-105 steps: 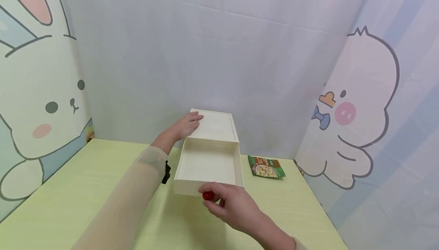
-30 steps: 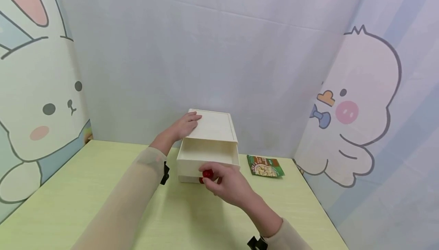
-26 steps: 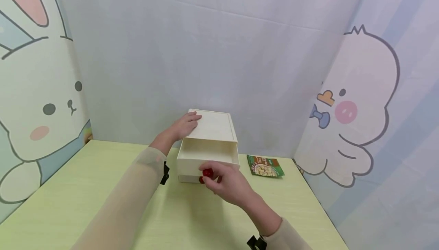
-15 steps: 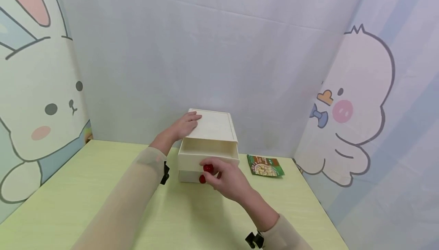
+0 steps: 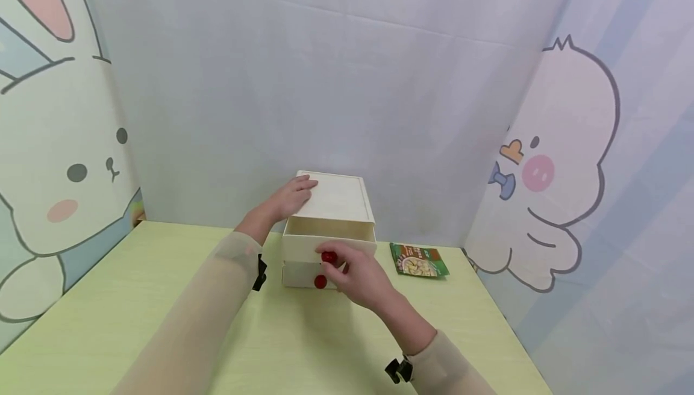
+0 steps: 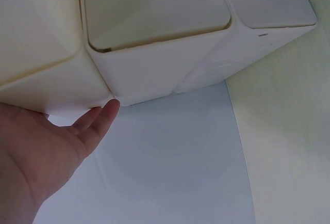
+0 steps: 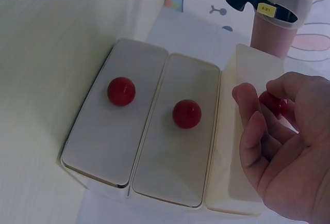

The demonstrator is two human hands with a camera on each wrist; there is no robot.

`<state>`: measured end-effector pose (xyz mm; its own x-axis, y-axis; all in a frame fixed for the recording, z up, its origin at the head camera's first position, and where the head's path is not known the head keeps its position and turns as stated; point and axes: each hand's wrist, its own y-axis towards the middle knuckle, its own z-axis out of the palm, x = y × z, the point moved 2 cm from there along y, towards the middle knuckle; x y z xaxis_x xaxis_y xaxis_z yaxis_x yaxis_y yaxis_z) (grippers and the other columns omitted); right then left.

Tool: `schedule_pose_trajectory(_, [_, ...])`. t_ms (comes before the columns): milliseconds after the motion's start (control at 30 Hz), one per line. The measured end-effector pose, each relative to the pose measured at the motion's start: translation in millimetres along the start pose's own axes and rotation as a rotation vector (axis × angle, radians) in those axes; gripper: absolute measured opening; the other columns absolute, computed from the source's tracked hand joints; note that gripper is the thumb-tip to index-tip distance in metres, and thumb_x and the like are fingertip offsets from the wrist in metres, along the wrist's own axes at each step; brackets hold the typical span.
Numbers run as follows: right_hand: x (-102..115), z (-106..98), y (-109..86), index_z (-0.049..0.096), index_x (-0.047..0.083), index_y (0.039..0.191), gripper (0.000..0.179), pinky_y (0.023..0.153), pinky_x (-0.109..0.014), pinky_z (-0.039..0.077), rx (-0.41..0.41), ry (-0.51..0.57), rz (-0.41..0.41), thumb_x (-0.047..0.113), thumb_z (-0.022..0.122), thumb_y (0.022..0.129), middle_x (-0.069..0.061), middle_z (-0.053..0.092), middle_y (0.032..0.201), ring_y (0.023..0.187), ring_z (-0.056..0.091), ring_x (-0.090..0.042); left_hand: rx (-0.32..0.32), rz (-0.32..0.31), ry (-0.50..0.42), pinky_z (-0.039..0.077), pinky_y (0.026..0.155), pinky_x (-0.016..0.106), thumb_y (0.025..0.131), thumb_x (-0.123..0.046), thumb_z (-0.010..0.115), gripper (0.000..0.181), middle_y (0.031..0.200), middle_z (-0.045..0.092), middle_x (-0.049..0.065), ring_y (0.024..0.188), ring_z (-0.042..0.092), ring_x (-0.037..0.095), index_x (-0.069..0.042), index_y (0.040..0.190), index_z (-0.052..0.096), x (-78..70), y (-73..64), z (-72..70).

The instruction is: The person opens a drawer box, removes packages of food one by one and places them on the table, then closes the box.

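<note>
A cream drawer cabinet (image 5: 343, 197) stands against the back curtain. Its top drawer (image 5: 298, 247) is pulled partly out, and the inside that shows is bare. My right hand (image 5: 360, 271) pinches that drawer's red knob (image 7: 273, 104) between thumb and fingers. Two lower drawers with round red knobs appear pushed in beneath it in the right wrist view: the middle one (image 7: 172, 157) and the bottom one (image 7: 105, 136). My left hand (image 5: 293, 197) rests on the cabinet's top at the left edge, fingers extended. In the left wrist view, its fingertips lie along the cabinet's edge.
On the pale yellow-green table (image 5: 162, 298), a green and brown food packet (image 5: 419, 261) lies right of the cabinet. Grey curtain (image 5: 347, 82) closes off the back, with cartoon-printed panels at both sides. A black band (image 5: 400, 371) sits at my right wrist.
My right hand has pushed the top drawer inward by its knob, away from me, so less of its inside shows and a lower knob has come into sight. The left hand stays put.
</note>
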<state>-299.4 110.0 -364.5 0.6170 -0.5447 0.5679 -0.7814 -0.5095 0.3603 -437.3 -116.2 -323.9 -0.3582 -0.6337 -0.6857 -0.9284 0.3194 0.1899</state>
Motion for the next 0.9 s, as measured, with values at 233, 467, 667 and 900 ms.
schedule_pose_trajectory(233, [-2.3,1.2,5.7,0.074,0.021,0.137,0.029,0.061,-0.025,0.061,-0.002,0.002,0.012,0.018,0.068,0.109,0.006,0.074,0.104,0.077,0.066,-0.007,-0.003,0.0,0.0,0.01,0.139,0.062,0.117,-0.026,0.029,0.057,0.184,0.017,0.019,0.172,0.008,0.043,-0.006,0.17,0.039,2.0,0.6,-1.6])
schedule_pose_trajectory(467, [-4.7,3.4,10.5,0.073,0.02,0.138,0.029,0.06,-0.024,0.061,-0.002,0.011,0.024,0.018,0.068,0.11,0.005,0.073,0.104,0.081,0.067,-0.009,-0.003,-0.001,0.009,0.01,0.139,0.062,0.117,-0.026,0.028,0.058,0.184,0.016,0.019,0.172,0.008,0.044,-0.005,0.17,0.039,4.0,-0.4,-1.8])
schedule_pose_trajectory(667, [-7.8,3.2,15.0,0.073,0.02,0.139,0.03,0.06,-0.025,0.061,-0.004,0.01,0.037,0.018,0.067,0.11,0.003,0.073,0.103,0.078,0.067,-0.009,0.003,-0.023,0.013,0.012,0.139,0.063,0.118,-0.029,0.028,0.058,0.185,0.016,0.017,0.172,0.008,0.043,-0.008,0.171,0.038,3.2,-1.0,-1.3])
schedule_pose_trajectory(900, [-11.0,2.0,19.1,0.072,0.021,0.14,0.03,0.06,-0.027,0.061,-0.004,0.033,0.062,0.02,0.066,0.111,0.002,0.072,0.099,0.071,0.069,-0.013,0.014,-0.019,0.012,0.012,0.138,0.064,0.118,-0.029,0.028,0.058,0.185,0.015,0.017,0.172,0.008,0.043,-0.008,0.171,0.038,1.2,-1.3,-0.9])
